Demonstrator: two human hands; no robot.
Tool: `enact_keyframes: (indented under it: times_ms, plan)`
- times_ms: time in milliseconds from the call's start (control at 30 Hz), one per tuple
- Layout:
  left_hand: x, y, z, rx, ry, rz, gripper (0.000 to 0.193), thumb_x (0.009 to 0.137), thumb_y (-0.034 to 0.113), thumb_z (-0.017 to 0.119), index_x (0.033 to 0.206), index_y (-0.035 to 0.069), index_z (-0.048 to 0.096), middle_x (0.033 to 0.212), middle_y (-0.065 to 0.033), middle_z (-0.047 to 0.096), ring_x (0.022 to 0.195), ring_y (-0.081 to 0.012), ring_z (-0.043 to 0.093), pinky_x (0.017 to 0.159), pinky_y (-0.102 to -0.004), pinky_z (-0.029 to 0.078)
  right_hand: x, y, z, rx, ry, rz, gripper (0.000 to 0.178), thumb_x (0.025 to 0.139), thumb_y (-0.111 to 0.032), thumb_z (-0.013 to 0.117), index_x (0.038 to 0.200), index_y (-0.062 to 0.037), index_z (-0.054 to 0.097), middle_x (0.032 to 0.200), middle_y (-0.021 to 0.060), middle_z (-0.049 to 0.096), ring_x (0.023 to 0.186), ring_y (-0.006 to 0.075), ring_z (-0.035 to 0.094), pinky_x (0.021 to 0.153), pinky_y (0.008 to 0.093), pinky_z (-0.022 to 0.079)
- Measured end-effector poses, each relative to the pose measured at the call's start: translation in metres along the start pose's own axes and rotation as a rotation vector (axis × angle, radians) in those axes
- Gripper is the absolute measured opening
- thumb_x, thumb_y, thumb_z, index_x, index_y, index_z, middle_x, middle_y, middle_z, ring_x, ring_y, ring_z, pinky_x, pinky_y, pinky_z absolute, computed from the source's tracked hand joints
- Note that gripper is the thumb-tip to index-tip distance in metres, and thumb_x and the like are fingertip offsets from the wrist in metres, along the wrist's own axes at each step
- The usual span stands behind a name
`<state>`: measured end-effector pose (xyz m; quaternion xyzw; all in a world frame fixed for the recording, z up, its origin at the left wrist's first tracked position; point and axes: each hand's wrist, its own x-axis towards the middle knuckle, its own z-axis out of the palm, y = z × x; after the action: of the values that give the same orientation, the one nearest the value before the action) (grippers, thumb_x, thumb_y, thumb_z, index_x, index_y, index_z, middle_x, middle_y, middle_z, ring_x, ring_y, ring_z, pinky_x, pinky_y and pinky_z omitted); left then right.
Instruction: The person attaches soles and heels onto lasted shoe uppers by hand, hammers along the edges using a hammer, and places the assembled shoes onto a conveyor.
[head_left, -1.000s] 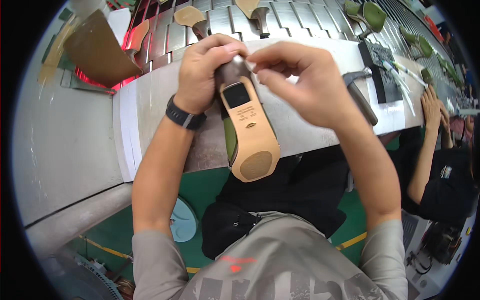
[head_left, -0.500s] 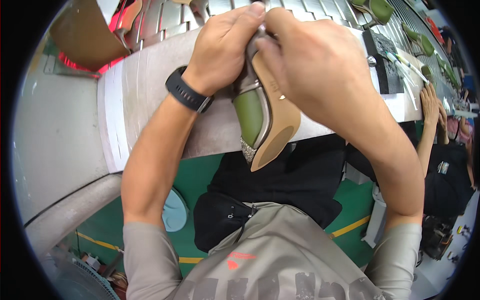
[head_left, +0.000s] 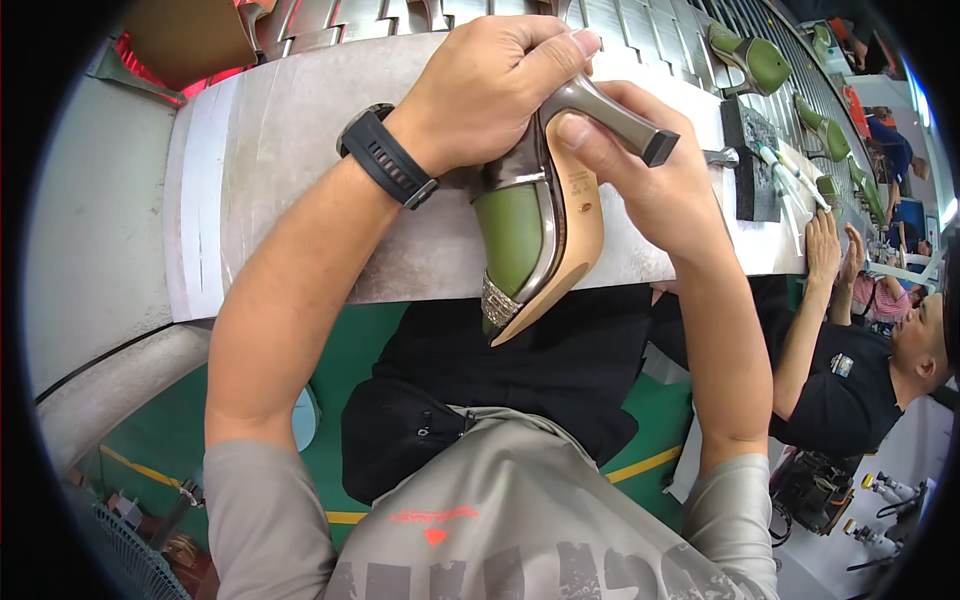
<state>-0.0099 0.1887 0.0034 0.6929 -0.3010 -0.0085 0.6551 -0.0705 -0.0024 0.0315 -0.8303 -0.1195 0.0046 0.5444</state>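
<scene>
Pale worktop (head_left: 290, 150), green floor (head_left: 345, 360) below | heeled shoe (head_left: 510, 235), green, metallic-trimmed, one: held over the worktop's near edge, heel (head_left: 618, 118) pointing right | left hand (head_left: 485, 90): closed around the shoe's rear | right hand (head_left: 660, 185): part-curled, thumb against tan sole (head_left: 585, 225) | black block (head_left: 750, 165), right, near a co-worker's hands (head_left: 823, 245)

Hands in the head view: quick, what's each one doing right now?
Left hand: closed, holding the green high-heeled shoe near its back end.
Right hand: closed on the same shoe, thumb against its sole.
</scene>
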Motion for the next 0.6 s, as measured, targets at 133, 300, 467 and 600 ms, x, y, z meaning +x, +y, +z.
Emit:
enact_keyframes:
  times_ms: [133, 300, 467, 600]
  plan:
    - [0.000, 0.000, 0.003, 0.001, 0.011, -0.009, 0.040, 0.109, 0.033, 0.053, 0.104, -0.002, 0.070, 0.087, -0.0072, 0.069, 0.084, -0.0122, 0.063, 0.076, -0.0297, 0.051, -0.002, -0.011, 0.005, 0.034, -0.133, 0.157, 0.034, 0.090, -0.031, 0.084, 0.094, -0.0002, 0.071, 0.078, 0.0023, 0.068, 0.072, 0.0068, 0.062, 0.063, 0.0247, 0.049]
    - [-0.002, 0.013, 0.008, -0.034, 0.054, -0.118, 0.033, 0.106, 0.025, 0.057, 0.098, -0.005, 0.070, 0.082, -0.0107, 0.070, 0.080, -0.0130, 0.063, 0.072, -0.0314, 0.051, -0.010, -0.012, 0.013, -0.086, 0.006, 0.064, 0.029, 0.091, -0.026, 0.082, 0.092, 0.0007, 0.072, 0.076, 0.0004, 0.068, 0.068, 0.0057, 0.059, 0.060, 0.0254, 0.049]
    - [-0.012, 0.018, 0.017, -0.054, 0.229, 0.007, 0.035, 0.106, 0.025, 0.059, 0.092, -0.005, 0.069, 0.077, -0.0130, 0.067, 0.076, -0.0147, 0.061, 0.069, -0.0324, 0.050, -0.024, 0.002, -0.007, 0.251, -0.191, 0.326, 0.036, 0.096, -0.028, 0.079, 0.111, 0.0033, 0.071, 0.091, 0.0023, 0.071, 0.081, 0.0081, 0.063, 0.070, 0.0282, 0.053]
    - [-0.011, 0.002, 0.020, 0.095, 0.260, 0.093, 0.038, 0.107, 0.026, 0.056, 0.089, -0.005, 0.068, 0.075, -0.0159, 0.064, 0.071, -0.0208, 0.061, 0.067, -0.0353, 0.048, -0.024, 0.001, -0.008, 0.314, -0.305, 0.329, 0.055, 0.096, -0.039, 0.078, 0.126, 0.0051, 0.067, 0.110, 0.0066, 0.073, 0.100, 0.0132, 0.066, 0.091, 0.0295, 0.052]
